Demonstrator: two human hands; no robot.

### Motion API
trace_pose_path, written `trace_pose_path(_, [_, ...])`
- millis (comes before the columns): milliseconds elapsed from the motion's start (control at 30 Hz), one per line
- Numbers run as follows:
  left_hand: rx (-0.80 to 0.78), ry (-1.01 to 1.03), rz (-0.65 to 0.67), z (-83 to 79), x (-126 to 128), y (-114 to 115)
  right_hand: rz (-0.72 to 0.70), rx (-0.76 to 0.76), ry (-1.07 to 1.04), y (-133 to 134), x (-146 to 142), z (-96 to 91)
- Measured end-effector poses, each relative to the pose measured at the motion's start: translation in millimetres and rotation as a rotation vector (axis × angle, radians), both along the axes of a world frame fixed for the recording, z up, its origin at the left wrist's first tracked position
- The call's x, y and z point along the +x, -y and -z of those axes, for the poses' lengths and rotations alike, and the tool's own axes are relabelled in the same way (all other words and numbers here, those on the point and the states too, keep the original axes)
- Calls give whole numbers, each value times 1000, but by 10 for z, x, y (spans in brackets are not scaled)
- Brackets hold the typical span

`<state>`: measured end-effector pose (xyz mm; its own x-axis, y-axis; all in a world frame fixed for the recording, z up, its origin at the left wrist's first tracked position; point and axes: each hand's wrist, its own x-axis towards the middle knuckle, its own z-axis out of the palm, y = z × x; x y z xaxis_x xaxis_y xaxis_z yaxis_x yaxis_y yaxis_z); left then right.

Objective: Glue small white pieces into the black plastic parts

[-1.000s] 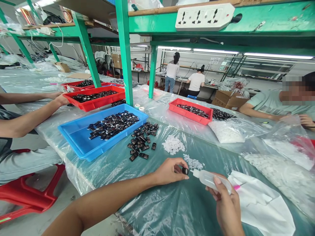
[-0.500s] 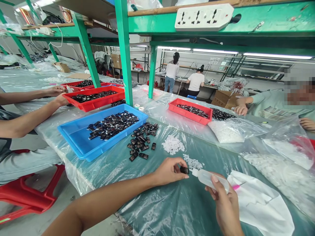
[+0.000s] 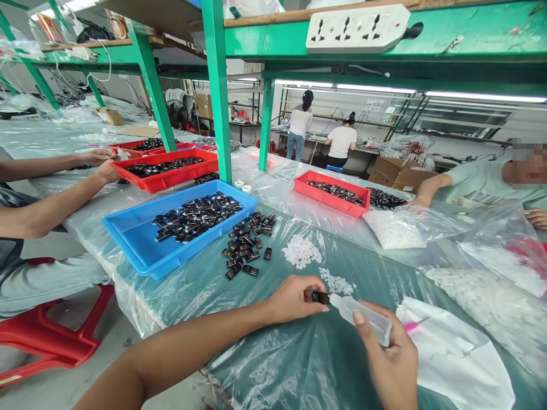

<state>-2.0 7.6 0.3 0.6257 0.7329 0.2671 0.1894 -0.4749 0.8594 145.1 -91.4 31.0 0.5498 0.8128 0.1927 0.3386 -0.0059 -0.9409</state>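
Your right hand [image 3: 391,364] has slid the squeeze bottle [image 3: 361,313] left, so its tip now touches the small black part [image 3: 319,297]. Left hand [image 3: 294,297] stays pinched on that part, just above the counter [image 3: 273,353]. Right hand's wrapped round the bottle.

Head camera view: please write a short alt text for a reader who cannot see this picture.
The person's left hand pinches a small black plastic part against the nozzle of a clear plastic squeeze bottle held in the right hand. Behind lie loose black parts, a blue plastic tray and a red plastic tray on a plastic-covered green table.
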Motion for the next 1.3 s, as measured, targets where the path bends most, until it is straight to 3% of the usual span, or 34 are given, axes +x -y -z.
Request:
trace_pose_path(300, [-35,18,-11,-7,10,3,-20,-5,-12,10,-12,-46])
trace_pose_path(467, [-91,69,26,18,17,2,-56,-25,-69,-20,86,43])
trace_pose_path(600, [-138,107,69,29,20,2,-70,-52,-273,-79,214,204])
trace_pose_path(700, [-165,121,76,23,18,4,-97,14,-492,-130,272,283])
trace_pose_path(900, [-125,81,77,-1,17,30,-145,155,-699,-214,331,275])
trace_pose_path(1067, [-57,32,61,-68,9,62,-152,109,-540,-251,401,264])
trace_pose_path(1300, [-9,36,88,-85,6,62,-20,-143,-30,-345,660,422])
